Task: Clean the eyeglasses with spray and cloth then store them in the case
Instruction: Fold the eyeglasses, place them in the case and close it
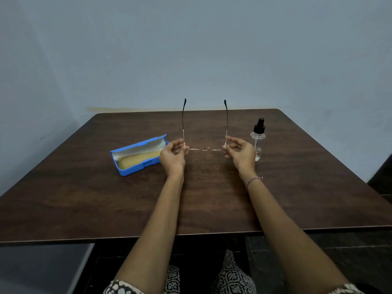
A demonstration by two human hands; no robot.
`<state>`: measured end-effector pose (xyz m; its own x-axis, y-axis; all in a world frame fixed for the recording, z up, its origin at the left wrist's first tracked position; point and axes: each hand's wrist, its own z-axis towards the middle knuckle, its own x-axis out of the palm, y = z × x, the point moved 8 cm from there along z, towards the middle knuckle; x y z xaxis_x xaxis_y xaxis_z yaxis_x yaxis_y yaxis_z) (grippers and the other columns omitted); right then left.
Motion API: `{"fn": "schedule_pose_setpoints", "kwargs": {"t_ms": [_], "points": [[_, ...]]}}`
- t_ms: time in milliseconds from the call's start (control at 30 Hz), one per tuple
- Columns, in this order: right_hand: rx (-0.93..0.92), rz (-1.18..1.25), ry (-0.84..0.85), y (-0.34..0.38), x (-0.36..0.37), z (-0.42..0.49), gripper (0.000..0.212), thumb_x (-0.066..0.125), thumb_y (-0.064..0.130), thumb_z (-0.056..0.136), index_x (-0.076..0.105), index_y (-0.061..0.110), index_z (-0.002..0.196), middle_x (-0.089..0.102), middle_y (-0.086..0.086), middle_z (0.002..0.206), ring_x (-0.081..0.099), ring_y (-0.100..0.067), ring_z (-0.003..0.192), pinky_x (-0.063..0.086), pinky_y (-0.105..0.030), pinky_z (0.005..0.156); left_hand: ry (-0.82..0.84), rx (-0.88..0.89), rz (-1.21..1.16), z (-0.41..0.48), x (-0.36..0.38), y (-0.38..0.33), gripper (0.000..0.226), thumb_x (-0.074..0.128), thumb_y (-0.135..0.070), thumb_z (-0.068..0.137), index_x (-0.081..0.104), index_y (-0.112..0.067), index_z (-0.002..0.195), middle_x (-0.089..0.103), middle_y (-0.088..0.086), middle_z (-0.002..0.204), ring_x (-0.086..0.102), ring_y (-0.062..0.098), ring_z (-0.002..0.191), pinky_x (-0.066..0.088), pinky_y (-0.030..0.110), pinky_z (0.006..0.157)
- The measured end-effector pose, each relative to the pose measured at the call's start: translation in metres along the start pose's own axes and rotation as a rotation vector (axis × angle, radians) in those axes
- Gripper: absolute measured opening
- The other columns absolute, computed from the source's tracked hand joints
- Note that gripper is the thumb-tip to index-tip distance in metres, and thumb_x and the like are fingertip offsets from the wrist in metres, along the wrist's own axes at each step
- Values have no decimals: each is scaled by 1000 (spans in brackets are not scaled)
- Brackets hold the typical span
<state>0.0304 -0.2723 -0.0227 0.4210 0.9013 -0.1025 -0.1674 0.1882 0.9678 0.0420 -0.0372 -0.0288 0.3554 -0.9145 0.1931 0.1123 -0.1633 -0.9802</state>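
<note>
Thin metal-framed eyeglasses (204, 148) are held above the middle of the table, both temples unfolded and pointing away from me with dark tips. My left hand (172, 154) pinches the left hinge corner and my right hand (240, 152) pinches the right hinge corner. A blue glasses case (135, 166) lies open to the left of my left hand, with a tan folded cloth (137, 160) inside it. A clear spray bottle (258, 137) with a black nozzle stands upright just behind my right hand.
The dark wooden table (212, 198) reaches to a pale blue wall at the back. Its front edge runs just above my patterned knees. A dark object shows at the right edge of the view.
</note>
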Motion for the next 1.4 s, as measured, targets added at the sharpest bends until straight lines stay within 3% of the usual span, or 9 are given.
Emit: {"fn": "schedule_pose_setpoints", "kwargs": {"t_ms": [200, 300, 400, 533, 667, 1100, 1200, 1400], "points": [[1, 20, -15, -1, -1, 1, 26, 69, 1, 81, 67, 6, 107, 68, 4, 77, 67, -11, 72, 57, -27, 77, 13, -1, -29, -3, 1, -3, 24, 60, 9, 83, 64, -1, 105, 66, 3, 85, 67, 13, 78, 57, 25, 77], [-23, -10, -4, 0, 1, 1, 22, 64, 1, 85, 67, 5, 107, 67, 9, 81, 66, -8, 72, 55, -27, 80, 33, 1, -34, -6, 2, -5, 24, 59, 10, 83, 64, 1, 105, 66, 5, 85, 66, 11, 75, 57, 22, 75], [-48, -32, -14, 0, 2, 2, 19, 58, -2, 88, 68, 4, 103, 67, 4, 86, 64, -7, 72, 55, -30, 82, 47, 2, -37, -9, 3, -9, 24, 59, 9, 84, 63, 1, 106, 66, 7, 90, 66, 11, 77, 57, 22, 74], [-98, -90, -21, 6, 2, 0, 18, 55, -4, 90, 69, 7, 93, 69, -4, 97, 63, -11, 74, 55, -22, 79, 59, -7, -46, -11, 5, -11, 26, 59, 10, 84, 62, 2, 108, 66, 9, 95, 66, 10, 77, 56, 21, 76], [-102, -62, -13, 7, 3, -1, 24, 55, -3, 90, 65, 17, 83, 68, 2, 97, 62, -3, 72, 52, -13, 73, 54, -11, -33, -10, 4, -9, 26, 60, 10, 83, 63, 1, 107, 67, 10, 98, 66, 9, 77, 57, 22, 76], [-91, -55, -27, 4, 2, 1, 21, 51, -4, 92, 69, 5, 98, 66, 4, 94, 61, 4, 66, 49, -6, 67, 63, 8, -73, -7, 7, -7, 28, 60, 11, 82, 64, 3, 108, 68, 12, 97, 67, 10, 78, 56, 21, 78], [-80, -35, -30, 4, 1, 1, 20, 52, -4, 91, 68, 7, 95, 66, 2, 89, 60, 10, 61, 49, -7, 66, 51, 43, -3, -7, 6, -9, 27, 62, 8, 82, 66, -3, 107, 68, 6, 97, 65, 6, 78, 56, 24, 81], [-75, 14, -41, 7, -1, -2, 15, 54, -5, 90, 63, 7, 91, 63, 4, 80, 61, -5, 70, 53, -11, 68, 30, 76, 186, 0, 2, -4, 23, 70, -5, 79, 73, -23, 93, 72, -7, 87, 69, 10, 84, 56, 37, 84]]}}
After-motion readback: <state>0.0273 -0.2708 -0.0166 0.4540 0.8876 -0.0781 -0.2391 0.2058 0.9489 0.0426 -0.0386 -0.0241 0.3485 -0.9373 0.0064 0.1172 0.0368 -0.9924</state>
